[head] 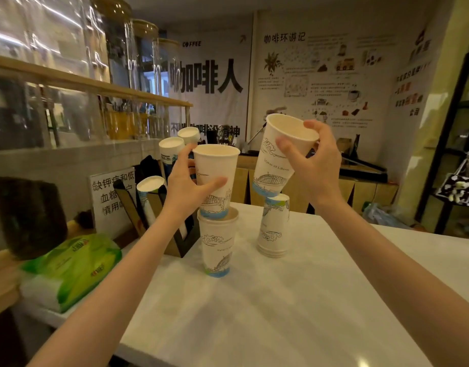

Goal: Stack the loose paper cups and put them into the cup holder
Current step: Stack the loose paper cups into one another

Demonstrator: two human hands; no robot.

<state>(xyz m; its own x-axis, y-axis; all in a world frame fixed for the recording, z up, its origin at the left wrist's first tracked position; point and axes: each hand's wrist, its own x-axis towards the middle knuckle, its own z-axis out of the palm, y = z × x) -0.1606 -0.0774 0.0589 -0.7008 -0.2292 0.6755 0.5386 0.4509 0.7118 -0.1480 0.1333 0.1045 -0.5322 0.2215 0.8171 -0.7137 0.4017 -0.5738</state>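
My left hand (185,181) grips a white paper cup (217,168) upright, its base just inside the mouth of another upright cup (219,245) standing on the white counter (254,313). My right hand (315,165) holds a second cup (274,160) tilted, above a small upside-down stack of cups (274,226) on the counter. The cup holder (154,207), a brown rack at the left, carries slanted stacks of cups (172,149) with their white bases showing.
A green pack of tissues (72,263) lies at the counter's left edge. A printed sign (111,194) stands behind the holder. Glass jars fill wooden shelves (96,86) at the left. A black rack (455,144) stands at the right.
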